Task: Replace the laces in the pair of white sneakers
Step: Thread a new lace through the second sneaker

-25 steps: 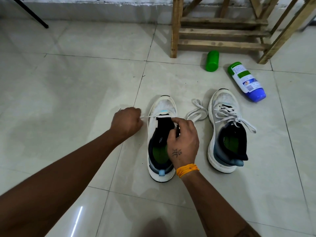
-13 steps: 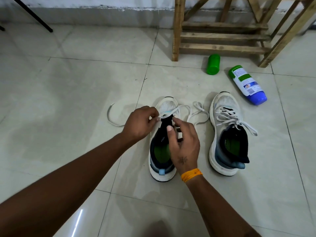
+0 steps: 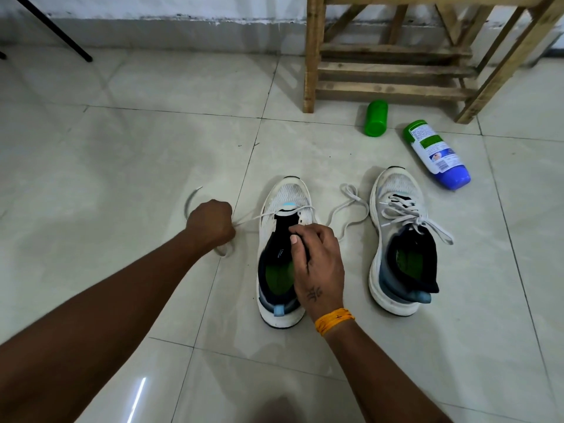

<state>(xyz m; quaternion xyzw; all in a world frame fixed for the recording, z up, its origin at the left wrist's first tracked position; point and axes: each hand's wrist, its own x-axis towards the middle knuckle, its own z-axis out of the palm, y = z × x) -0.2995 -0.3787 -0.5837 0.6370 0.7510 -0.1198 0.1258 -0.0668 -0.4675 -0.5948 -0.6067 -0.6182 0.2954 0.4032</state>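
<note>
Floor: pale shiny tiles (image 3: 122, 166) with thin dark lines between them; a white wall runs along the far edge.
Left sneaker: white sneaker (image 3: 282, 254) stands on the floor, toe pointing away, with a dark tongue and a green inside.
Lace: white lace (image 3: 253, 219) goes through the holes near the toe; one end runs left into a fist, the other end loops on the floor (image 3: 351, 206) between the two shoes.
Left hand: left hand (image 3: 210, 224) is clenched around the lace, just left of the sneaker, pulling it tight.
Right hand: right hand (image 3: 317, 261) rests on the sneaker, fingers curled, pinching the dark tongue; an orange band (image 3: 334, 320) is on the wrist.
Right sneaker: second sneaker (image 3: 399, 239) stands just beside the first, with its lace already in and tied loosely.
Behind: wooden rack (image 3: 390, 68) by the wall, a green cup (image 3: 376, 118) on its side, and a white and blue bottle (image 3: 436, 154) lying down.
</note>
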